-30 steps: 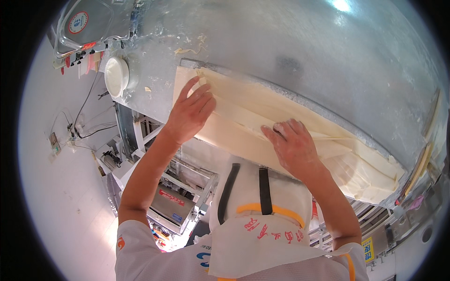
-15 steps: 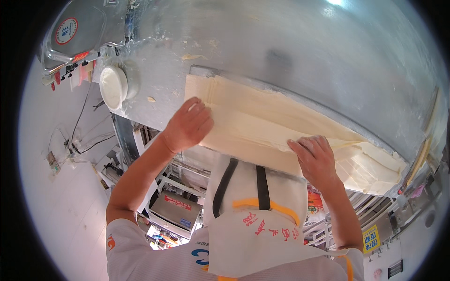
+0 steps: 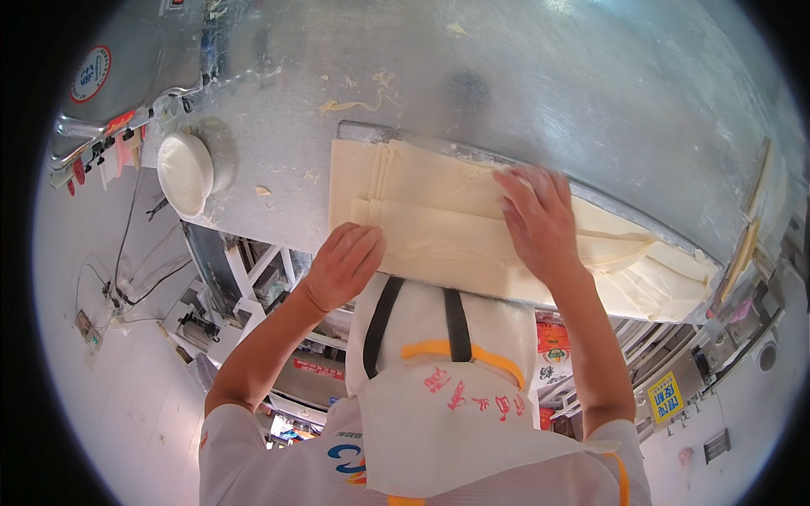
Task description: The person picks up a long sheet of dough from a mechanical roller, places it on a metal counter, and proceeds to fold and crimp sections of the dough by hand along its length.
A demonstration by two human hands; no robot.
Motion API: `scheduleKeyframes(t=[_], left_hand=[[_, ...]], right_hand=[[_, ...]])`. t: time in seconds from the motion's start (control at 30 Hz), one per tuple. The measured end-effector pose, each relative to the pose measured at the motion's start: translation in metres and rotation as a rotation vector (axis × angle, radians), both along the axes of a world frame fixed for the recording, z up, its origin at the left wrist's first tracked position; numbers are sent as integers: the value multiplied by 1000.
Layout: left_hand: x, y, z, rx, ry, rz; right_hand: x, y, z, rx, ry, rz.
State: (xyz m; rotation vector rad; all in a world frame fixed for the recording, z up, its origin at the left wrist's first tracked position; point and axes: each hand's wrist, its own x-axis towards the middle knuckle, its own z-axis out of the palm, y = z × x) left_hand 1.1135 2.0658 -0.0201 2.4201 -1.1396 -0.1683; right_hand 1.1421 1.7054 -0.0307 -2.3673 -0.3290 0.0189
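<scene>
A long sheet of pale dough (image 3: 439,215), folded in layers, lies along the near edge of a floured steel table (image 3: 523,93). My left hand (image 3: 344,263) is at the dough's near edge on the left, fingers curled around that edge. My right hand (image 3: 540,221) lies flat on top of the folded layers, fingers spread, toward the middle. The right end of the dough (image 3: 666,278) is bunched in loose folds. A white apron with black straps (image 3: 439,371) covers my chest below the hands.
A white bowl (image 3: 187,171) sits on the table's left end. Dough scraps (image 3: 354,103) lie on the steel behind the sheet. A wooden stick (image 3: 749,236) leans at the right edge. Machine frames and cables (image 3: 152,278) stand below the table at left.
My left hand has slid from the top of the dough down to its near edge. My right hand has moved up and left onto the folded layers. The view has shifted slightly.
</scene>
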Motion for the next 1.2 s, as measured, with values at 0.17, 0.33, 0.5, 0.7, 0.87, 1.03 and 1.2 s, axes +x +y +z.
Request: scheduleKeyframes(t=[0.17,0.33,0.5,0.7,0.87,1.03,1.2], left_hand=[[3,-17,22,-48,153,131],[36,-89,6,-258,269,346],[55,-140,-14,-287,433,416],[47,-153,-23,-210,569,430],[43,-157,-17,-211,565,485],[37,-156,-14,-145,412,427],[23,-156,-7,-103,282,374]], right_hand=[[10,8,-22,-108,11,87],[7,7,-22,-50,72,71],[-1,6,-19,56,71,46],[-10,0,-15,118,165,-58],[-14,0,-10,265,302,-128],[-22,-1,-5,302,368,-105],[-25,-3,1,329,389,-120]])
